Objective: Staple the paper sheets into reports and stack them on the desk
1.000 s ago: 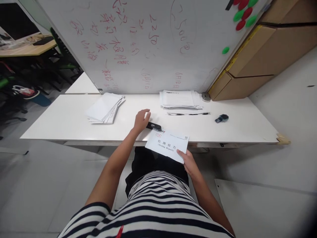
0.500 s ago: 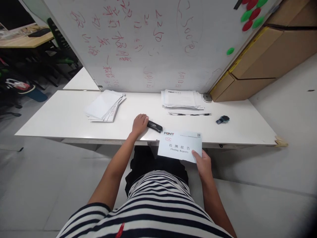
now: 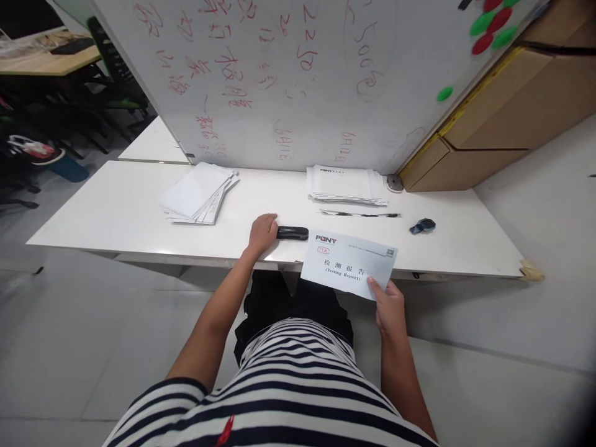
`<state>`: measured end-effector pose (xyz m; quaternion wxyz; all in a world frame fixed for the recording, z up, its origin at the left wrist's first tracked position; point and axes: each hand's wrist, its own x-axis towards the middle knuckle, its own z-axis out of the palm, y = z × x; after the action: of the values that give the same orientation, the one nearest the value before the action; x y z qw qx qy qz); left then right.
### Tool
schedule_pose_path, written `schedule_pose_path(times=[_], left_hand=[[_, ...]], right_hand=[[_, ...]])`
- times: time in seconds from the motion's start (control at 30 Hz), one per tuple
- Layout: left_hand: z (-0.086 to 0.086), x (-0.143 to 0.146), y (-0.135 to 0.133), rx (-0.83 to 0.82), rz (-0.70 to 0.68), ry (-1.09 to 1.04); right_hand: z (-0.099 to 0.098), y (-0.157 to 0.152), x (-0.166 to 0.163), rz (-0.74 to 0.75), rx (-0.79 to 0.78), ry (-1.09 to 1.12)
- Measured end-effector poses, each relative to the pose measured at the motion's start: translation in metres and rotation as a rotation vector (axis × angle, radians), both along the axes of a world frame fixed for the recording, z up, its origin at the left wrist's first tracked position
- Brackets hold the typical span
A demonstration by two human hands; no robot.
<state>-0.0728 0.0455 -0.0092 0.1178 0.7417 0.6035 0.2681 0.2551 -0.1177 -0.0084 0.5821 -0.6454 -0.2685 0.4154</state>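
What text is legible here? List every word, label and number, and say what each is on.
"PONY": top left of the sheet in the right hand.
"检测报告 (Testing Report)": middle of the sheet.
Small red stamp and QR code on the sheet: unreadable.
Header on the paper stack: blurred.
Red handwriting on the whiteboard: upside down, not legible.

A single camera sits on the person's head, looking forward and steeply down. The person's striped shirt (image 3: 288,385) fills the near bottom edge, the white table (image 3: 116,211) crosses the middle at arm's reach, and the whiteboard (image 3: 288,74) closes the far side. Floor shows left and right.
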Motion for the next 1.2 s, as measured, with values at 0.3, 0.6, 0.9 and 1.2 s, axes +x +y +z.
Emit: schedule_pose_path(times=[0.3,0.6,0.9,1.2], left_hand=[[0.001,0.0,-0.002,0.007,-0.007,-0.012],[0.008,0.002,-0.002,0.034,-0.011,-0.001],[0.006,0.001,0.012,-0.019,0.063,0.122],[0.008,0.002,0.009,-0.019,0.122,0.092]], right_hand=[[0.005,0.005,-0.004,-0.022,0.025,0.077],[-0.003,0.017,0.007,-0.072,0.026,-0.079],[0.034,0.17,0.034,-0.013,0.264,-0.095],[0.007,0.319,0.027,-0.048,0.061,-0.159]])
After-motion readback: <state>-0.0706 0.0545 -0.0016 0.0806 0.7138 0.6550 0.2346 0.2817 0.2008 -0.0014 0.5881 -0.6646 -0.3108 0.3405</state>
